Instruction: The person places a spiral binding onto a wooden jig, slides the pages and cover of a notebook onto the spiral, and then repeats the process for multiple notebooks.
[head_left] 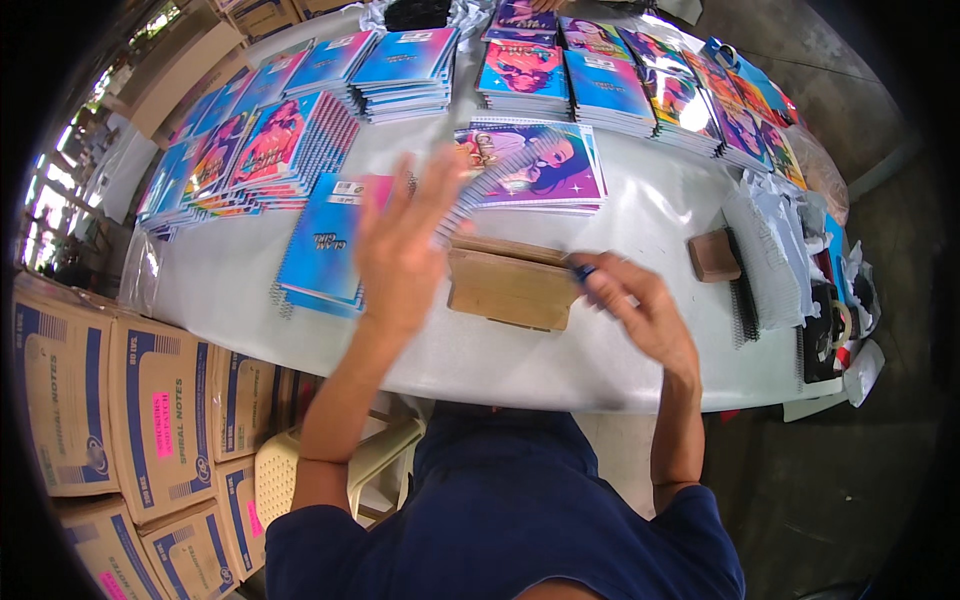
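the left hand [400, 245] hung blurred above the white table [640, 350], fingers spread wide, gripping nothing, between a blue spiral-bound notebook [322, 245] and a flat brown wooden block [510, 285]. the right hand [640, 305] pinched a small dark blue object [583, 270] at the block's right edge, fingers curled around it.

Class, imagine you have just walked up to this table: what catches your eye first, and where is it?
The bright blue, pink and purple spiral-bound notebooks stacked in rows along the far side of the white table. At the near edge, the raised, open left hand is blurred beside a flat wooden block, whose right end the right hand touches.
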